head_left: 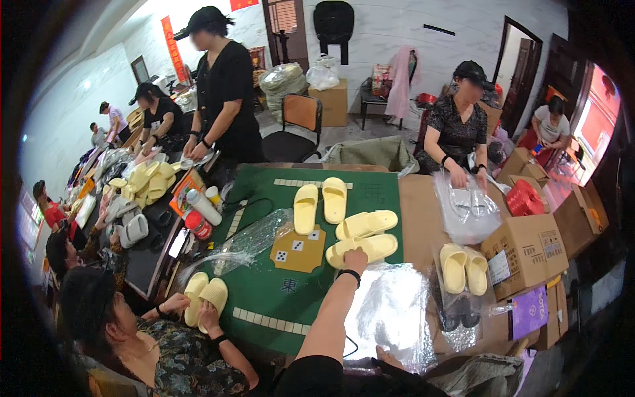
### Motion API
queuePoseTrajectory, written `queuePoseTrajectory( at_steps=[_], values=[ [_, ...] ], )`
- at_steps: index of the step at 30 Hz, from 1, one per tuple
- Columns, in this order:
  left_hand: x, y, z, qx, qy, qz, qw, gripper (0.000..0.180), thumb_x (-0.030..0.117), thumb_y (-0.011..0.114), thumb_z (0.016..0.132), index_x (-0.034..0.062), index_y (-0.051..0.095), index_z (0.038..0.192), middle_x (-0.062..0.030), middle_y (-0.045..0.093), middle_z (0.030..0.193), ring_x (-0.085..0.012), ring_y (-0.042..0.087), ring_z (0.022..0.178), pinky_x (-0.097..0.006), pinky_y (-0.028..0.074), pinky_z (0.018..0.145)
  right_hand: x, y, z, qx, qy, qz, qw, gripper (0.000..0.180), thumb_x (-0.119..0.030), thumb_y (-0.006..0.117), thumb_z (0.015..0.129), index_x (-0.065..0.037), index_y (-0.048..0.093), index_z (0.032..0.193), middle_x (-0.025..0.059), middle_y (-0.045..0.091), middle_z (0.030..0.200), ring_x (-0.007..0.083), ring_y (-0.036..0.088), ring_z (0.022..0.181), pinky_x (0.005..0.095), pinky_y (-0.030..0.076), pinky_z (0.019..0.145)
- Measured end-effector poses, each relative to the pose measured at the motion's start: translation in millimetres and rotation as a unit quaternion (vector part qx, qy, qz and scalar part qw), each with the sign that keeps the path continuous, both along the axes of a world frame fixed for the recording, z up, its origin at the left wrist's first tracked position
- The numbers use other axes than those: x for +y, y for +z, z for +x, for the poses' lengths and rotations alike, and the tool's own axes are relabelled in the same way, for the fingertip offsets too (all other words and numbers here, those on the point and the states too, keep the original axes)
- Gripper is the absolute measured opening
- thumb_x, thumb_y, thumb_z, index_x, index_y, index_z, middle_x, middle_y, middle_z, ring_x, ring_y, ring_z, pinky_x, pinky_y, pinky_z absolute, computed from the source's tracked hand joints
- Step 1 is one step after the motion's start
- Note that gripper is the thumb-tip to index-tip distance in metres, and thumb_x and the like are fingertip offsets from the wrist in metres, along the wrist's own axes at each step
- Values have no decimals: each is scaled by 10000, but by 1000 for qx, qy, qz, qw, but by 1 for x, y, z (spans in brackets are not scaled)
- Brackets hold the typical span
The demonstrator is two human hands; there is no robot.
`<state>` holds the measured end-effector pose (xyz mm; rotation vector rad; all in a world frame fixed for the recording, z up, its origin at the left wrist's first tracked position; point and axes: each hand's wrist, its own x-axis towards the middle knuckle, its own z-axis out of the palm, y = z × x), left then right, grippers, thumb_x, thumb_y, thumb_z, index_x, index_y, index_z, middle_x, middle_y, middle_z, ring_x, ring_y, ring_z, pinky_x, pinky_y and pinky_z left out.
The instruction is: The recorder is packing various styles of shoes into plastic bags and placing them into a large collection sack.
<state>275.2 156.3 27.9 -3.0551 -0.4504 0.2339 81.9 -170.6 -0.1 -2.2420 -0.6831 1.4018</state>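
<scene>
My left hand [356, 261] reaches over the green table and closes on a pale yellow slipper [377, 248]. Its mate [366, 225] lies just beyond, and another yellow pair [320, 206] stands at the far side. My right hand [390, 358] rests at the near edge of a stack of clear plastic bags [387, 304], thumb apart from the fingers; part of it is hidden. Right of the stack, a yellow pair [463, 268] and a dark pair [460, 316] lie on clear plastic.
At left, a co-worker holds a yellow pair [206, 301]. Across to the right, another handles grey slippers in a clear bag [466, 215]. A cardboard box [527, 255] stands at right. Bubble wrap [254, 241], a red-lidded jar [198, 225] and piled slippers [145, 182] are at left.
</scene>
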Motion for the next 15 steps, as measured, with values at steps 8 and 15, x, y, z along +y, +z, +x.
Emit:
queuePoseTrajectory(
  at_steps=[8, 15],
  values=[
    [15, 73, -39, -217, -72, -73, 971, 253, 32, 522, 705, 13, 528, 958, -144, 502, 961, -308, 527, 875, -386, 463, 736, -5, -56, 4, -2, -87, 40, 995, 677, -564, 281, 869, -43, 363, 1295, 216, 430, 1258, 308, 460, 1077, 380, 330, 899],
    [13, 146, -72, -311, -96, -22, 945, 211, 29, 536, 679, 21, 532, 890, -135, 507, 868, -307, 531, 807, -386, 449, 680, -12, -48, -3, -122, 16, 176, 977, 804, -117, 638, 705, -119, 160, 1351, 223, 521, 1013, 383, 494, 943, 437, 402, 806]
  ],
)
